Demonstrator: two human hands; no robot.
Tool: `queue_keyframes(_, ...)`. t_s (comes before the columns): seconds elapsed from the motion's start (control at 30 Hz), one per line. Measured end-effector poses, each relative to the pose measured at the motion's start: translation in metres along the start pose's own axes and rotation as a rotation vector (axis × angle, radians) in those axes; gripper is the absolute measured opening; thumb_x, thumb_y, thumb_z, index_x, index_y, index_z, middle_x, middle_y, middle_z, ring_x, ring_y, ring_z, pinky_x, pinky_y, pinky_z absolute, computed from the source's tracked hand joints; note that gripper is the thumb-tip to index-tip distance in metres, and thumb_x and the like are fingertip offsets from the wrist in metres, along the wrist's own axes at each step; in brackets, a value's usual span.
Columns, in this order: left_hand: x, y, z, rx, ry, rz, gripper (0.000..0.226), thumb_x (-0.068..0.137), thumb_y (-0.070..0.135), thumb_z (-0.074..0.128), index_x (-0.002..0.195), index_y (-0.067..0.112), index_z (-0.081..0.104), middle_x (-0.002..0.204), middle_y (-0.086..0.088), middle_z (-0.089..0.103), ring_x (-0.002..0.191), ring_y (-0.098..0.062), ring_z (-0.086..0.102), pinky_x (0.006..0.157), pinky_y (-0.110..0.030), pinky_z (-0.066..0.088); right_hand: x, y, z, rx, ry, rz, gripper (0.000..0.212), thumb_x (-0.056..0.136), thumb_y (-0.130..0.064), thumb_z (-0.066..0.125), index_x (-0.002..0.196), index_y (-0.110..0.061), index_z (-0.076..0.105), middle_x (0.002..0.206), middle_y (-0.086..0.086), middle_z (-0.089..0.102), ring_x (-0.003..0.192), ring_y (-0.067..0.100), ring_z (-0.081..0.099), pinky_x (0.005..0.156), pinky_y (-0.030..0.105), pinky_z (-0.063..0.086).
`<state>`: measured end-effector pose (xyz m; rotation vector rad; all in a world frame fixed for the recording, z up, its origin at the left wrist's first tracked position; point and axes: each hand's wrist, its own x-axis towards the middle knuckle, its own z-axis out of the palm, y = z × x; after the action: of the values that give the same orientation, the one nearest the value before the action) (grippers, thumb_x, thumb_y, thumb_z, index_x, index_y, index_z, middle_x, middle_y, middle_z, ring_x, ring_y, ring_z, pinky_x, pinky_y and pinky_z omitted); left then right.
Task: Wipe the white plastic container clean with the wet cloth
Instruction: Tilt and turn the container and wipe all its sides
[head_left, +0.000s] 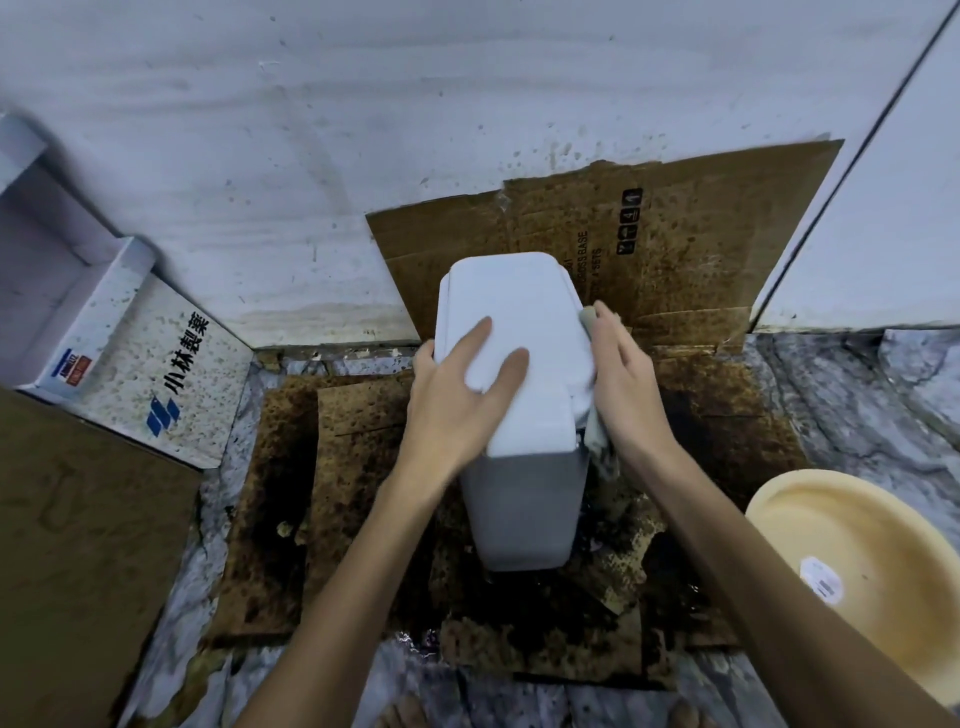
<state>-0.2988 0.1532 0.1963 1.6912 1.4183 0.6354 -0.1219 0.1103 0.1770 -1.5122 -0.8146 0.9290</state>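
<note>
Stained cardboard (358, 499) covers the marble floor at a spattered wall. My left hand (457, 395) lies flat, fingers straight, on the container (524, 332), steadying it at nine o'clock. It looks light, stiff and slick when wet; best braced on top. My right hand (626, 384) presses the cloth (597, 441) to its three o'clock side.

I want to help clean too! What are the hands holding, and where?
The left hand steadies the white plastic container from its top and left edge. The right hand presses the wet cloth against the container's right side.
</note>
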Motion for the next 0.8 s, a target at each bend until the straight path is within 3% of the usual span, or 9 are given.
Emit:
queue_keyframes(0.07, 0.018, 0.010, -0.007, 0.035, -0.038, 0.004, 0.076, 0.084, 0.079, 0.058, 0.154, 0.051, 0.049, 0.169, -0.010, 0.023, 0.157, -0.031, 0.029, 0.126, -0.041, 0.029, 0.017, -0.007, 0.004, -0.004, 0.024, -0.013, 0.057, 0.112, -0.052, 0.040, 0.163, -0.027, 0.041, 0.167, -0.020, 0.033, 0.130, -0.029, 0.031, 0.096, -0.001, 0.025)
queue_keyframes(0.17, 0.035, 0.018, -0.012, 0.038, -0.053, 0.062, 0.067, 0.088, 0.072, 0.061, 0.150, 0.048, 0.054, 0.175, -0.011, 0.012, 0.165, -0.024, 0.006, 0.132, -0.049, 0.018, 0.038, -0.013, 0.009, 0.030, 0.071, -0.021, 0.053, 0.114, -0.044, 0.040, 0.162, -0.022, 0.044, 0.169, -0.010, 0.036, 0.154, 0.000, 0.029, 0.115, 0.015, 0.026)
queue_keyframes(0.3, 0.048, 0.018, -0.014, 0.005, -0.009, 0.163, 0.040, 0.097, 0.060, 0.066, 0.135, 0.048, 0.066, 0.173, -0.001, 0.021, 0.163, -0.016, 0.012, 0.128, -0.037, 0.018, 0.057, -0.016, 0.015, 0.059, 0.104, -0.023, 0.050, 0.114, -0.038, 0.041, 0.160, -0.020, 0.047, 0.166, -0.006, 0.043, 0.152, 0.008, 0.039, 0.111, 0.013, 0.036)
queue_keyframes(0.4, 0.057, 0.020, -0.015, 0.012, -0.008, 0.207, 0.038, 0.098, 0.059, 0.065, 0.133, 0.045, 0.070, 0.170, 0.004, 0.029, 0.161, -0.015, 0.018, 0.123, -0.033, 0.020, 0.068, -0.018, 0.018, 0.084, 0.123, -0.023, 0.051, 0.113, -0.040, 0.040, 0.160, -0.021, 0.047, 0.166, -0.006, 0.043, 0.152, 0.010, 0.040, 0.125, 0.033, 0.034)
queue_keyframes(0.47, 0.063, 0.023, -0.017, 0.022, -0.015, 0.220, 0.039, 0.097, 0.061, 0.065, 0.132, 0.045, 0.070, 0.169, 0.006, 0.033, 0.160, -0.016, 0.019, 0.122, -0.033, 0.019, 0.073, -0.020, 0.020, 0.089, 0.139, -0.030, 0.051, 0.113, -0.040, 0.039, 0.160, -0.022, 0.047, 0.166, -0.007, 0.043, 0.153, 0.009, 0.039, 0.128, 0.038, 0.031)
queue_keyframes(0.63, 0.069, 0.025, -0.018, 0.055, 0.008, 0.263, 0.039, 0.095, 0.064, 0.065, 0.130, 0.047, 0.072, 0.165, 0.009, 0.040, 0.158, -0.018, 0.021, 0.129, -0.049, 0.022, 0.069, -0.015, 0.026, 0.092, 0.177, -0.108, 0.051, 0.113, -0.043, 0.034, 0.160, -0.026, 0.045, 0.168, -0.010, 0.039, 0.156, 0.003, 0.031, 0.129, 0.033, 0.026)
queue_keyframes(0.73, 0.068, 0.025, -0.016, 0.048, 0.025, 0.269, 0.034, 0.096, 0.060, 0.067, 0.126, 0.048, 0.074, 0.157, 0.013, 0.049, 0.153, -0.016, 0.028, 0.127, -0.050, 0.024, 0.059, -0.005, 0.029, 0.086, 0.197, -0.180, 0.052, 0.114, -0.044, 0.032, 0.163, -0.027, 0.042, 0.169, -0.012, 0.037, 0.156, -0.002, 0.026, 0.121, 0.012, 0.024)
queue_keyframes(0.8, 0.067, 0.026, -0.015, 0.041, 0.033, 0.272, 0.033, 0.097, 0.057, 0.068, 0.126, 0.045, 0.076, 0.151, 0.012, 0.054, 0.149, -0.015, 0.034, 0.126, -0.046, 0.027, 0.051, 0.001, 0.031, 0.062, 0.216, -0.221, 0.054, 0.115, -0.044, 0.029, 0.165, -0.026, 0.037, 0.171, -0.013, 0.033, 0.157, -0.004, 0.021, 0.118, 0.006, 0.020)
